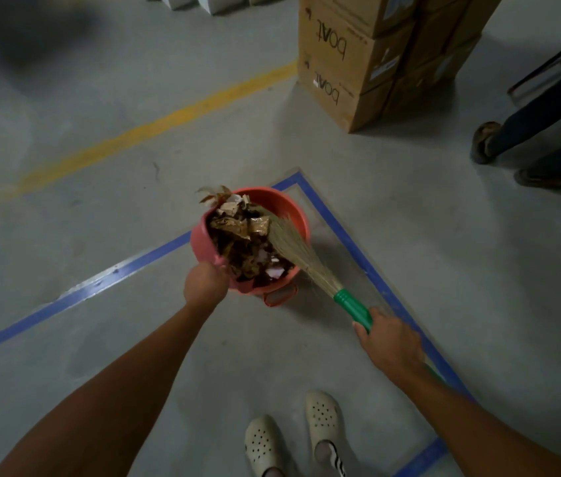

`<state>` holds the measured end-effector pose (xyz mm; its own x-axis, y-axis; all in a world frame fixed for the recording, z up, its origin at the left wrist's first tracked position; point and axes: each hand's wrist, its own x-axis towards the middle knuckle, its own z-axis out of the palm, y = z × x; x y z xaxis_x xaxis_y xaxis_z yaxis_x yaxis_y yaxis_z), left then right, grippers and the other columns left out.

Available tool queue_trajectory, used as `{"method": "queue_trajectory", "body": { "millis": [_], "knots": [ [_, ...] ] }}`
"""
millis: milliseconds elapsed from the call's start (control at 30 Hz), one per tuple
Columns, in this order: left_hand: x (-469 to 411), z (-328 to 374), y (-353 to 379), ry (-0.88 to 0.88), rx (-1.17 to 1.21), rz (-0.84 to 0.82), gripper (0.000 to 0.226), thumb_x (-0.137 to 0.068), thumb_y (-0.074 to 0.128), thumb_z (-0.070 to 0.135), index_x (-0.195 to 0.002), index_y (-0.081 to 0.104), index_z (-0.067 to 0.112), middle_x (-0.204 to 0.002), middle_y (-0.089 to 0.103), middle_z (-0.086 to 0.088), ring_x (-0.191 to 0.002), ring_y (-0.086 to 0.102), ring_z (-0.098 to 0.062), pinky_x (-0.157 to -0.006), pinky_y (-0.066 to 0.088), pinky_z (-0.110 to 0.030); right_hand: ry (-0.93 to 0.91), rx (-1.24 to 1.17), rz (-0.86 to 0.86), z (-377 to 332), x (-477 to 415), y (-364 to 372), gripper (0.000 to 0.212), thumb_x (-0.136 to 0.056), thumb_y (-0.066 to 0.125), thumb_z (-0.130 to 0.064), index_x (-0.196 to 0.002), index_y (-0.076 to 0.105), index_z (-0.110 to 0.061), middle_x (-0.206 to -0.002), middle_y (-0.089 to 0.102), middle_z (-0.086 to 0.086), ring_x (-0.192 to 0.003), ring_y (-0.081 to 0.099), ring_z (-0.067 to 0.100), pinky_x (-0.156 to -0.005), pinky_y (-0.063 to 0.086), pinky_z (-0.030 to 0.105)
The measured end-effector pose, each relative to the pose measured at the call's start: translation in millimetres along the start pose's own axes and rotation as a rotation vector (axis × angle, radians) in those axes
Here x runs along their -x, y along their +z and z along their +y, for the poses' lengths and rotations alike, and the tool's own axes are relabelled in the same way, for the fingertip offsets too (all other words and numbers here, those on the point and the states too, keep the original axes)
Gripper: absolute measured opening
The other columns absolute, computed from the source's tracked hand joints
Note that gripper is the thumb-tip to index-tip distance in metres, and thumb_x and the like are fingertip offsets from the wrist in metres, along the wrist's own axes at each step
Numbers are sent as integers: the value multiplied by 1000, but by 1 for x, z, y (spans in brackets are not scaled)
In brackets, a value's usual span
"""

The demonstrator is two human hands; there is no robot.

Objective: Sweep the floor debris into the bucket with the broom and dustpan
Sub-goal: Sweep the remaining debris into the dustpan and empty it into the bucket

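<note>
Head view looks down on a smooth grey concrete floor [409, 235] marked with blue tape [127, 266] and a worn yellow line [155, 123], with a stack of brown cardboard boxes [351, 63] well apart at the top right and another person's legs [530, 132] beyond them. Just ahead of the pale perforated clogs [292, 438] stands the round orange plastic bucket [289, 208], its loop handle [280, 297] toward the wearer. Tipped over its near-left rim is the pink plastic dustpan [205, 246], heaped with debris [237, 235]: dry brown leaves, crumpled wrappers and white paper scraps. The left hand [205, 284] is closed around the dustpan's handle at the pan's near end, so the load lies forward and slightly right of that grip, directly above the bucket's mouth. The broom [292, 249] runs on a diagonal from lower right to upper left, its stiff straw bristles fanned onto the debris; the right hand [389, 342] is wrapped around its glossy green handle [353, 306]. Emptying likely needs more tilt forward while the bristles rake the heap off; loose leaves at the pan's far lip could spill outside the rim.
</note>
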<state>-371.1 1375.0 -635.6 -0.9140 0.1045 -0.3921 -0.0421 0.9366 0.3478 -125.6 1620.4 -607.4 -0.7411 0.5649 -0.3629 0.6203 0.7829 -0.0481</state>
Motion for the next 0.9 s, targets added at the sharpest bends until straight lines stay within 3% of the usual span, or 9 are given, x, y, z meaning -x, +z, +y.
{"method": "queue_trajectory", "body": {
  "millis": [133,233,333,467,567,633,700,900],
  "knots": [
    [-1,13,-5,-33,-84,-84,15,-93,58,25,-91,61,10,-98,67,-15,-91,66,-36,-74,53,-40,21,-11,-53,-1,-7,0,38,-96,47,-55,-111,56,-21,-93,68,1,-86,67,21,-63,38,29],
    [0,22,-11,-39,-125,-105,24,-82,72,18,-102,64,8,-99,67,-15,-95,67,-38,-72,51,-40,11,19,-65,-1,-12,-7,37,-97,47,-52,-112,57,-19,-95,68,1,-87,68,21,-64,38,29],
    [-1,29,-18,-36,-143,-103,22,-75,76,11,-89,59,12,-92,65,-13,-92,67,-37,-67,47,-38,1,83,-49,-2,-19,-19,34,-99,48,-46,-117,57,-18,-99,69,3,-90,68,22,-65,40,30],
    [0,33,-27,15,-202,-84,19,-74,78,7,-88,65,6,-93,70,-12,-90,69,-33,-65,49,-36,47,131,-40,-8,-22,-41,33,-100,48,-27,-132,50,-19,-110,64,7,-97,66,24,-78,51,34],
    [6,36,-32,34,-215,-65,21,-75,77,8,-76,57,13,-88,68,-10,-87,68,-32,-63,47,-35,22,218,-44,-12,-21,-53,35,-101,44,-20,-136,46,-17,-114,64,8,-99,66,23,-80,52,34],
    [10,39,-34,39,-220,-52,19,-74,78,9,-84,62,8,-79,62,-5,-83,67,-31,-63,46,-35,7,286,-45,-15,-20,-61,31,-101,41,-18,-131,51,-15,-111,66,6,-97,68,21,-79,53,33],
    [14,42,-34,55,-222,-41,25,-76,77,11,-97,65,8,-83,63,-7,-84,67,-33,-64,46,-36,4,320,-51,-17,-18,-69,30,-101,41,-18,-129,52,-15,-110,67,5,-96,69,21,-77,53,32],
    [25,46,-37,39,-251,-80,29,-82,74,19,-106,64,6,-87,64,-10,-82,66,-32,-63,50,-38,5,311,-19,-17,-7,-84,32,-102,39,-18,-132,49,-14,-111,64,7,-94,68,21,-75,53,31]
  ]
}}
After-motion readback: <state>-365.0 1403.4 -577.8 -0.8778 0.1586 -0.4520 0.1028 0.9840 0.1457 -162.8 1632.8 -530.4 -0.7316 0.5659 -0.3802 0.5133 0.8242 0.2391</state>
